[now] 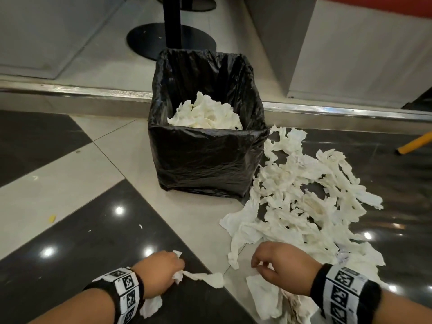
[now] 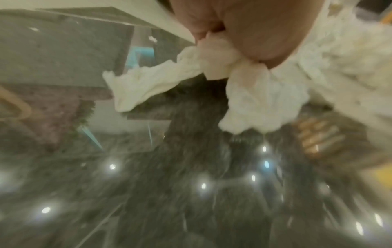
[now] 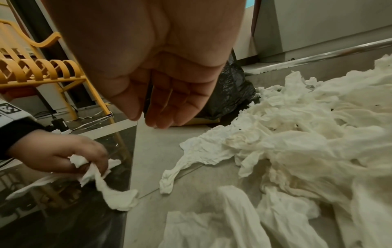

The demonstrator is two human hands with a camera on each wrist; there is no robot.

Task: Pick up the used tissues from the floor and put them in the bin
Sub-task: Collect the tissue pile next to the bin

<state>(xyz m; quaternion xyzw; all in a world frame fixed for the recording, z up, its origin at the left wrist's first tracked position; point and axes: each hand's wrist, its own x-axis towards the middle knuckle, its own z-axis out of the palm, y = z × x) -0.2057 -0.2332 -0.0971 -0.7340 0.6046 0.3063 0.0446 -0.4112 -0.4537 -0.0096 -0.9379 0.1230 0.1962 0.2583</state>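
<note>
Tissues (image 1: 304, 202) are strewn on the floor right of the bin (image 1: 205, 160); one crumpled tissue (image 1: 198, 277) is clenched in the left hand (image 1: 161, 272). Right hand (image 1: 282, 265) hangs relaxed, apparently holding nothing.

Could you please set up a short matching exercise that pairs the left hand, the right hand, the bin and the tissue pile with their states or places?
Things:
1. left hand
2. right hand
3. bin
4. tissue pile

States or places:
A. lined with a black bag, tissues inside
B. grips a crumpled tissue
C. spread on the floor right of the bin
D. holds nothing, above loose tissues

Pairs: 1-B, 2-D, 3-A, 4-C
</note>
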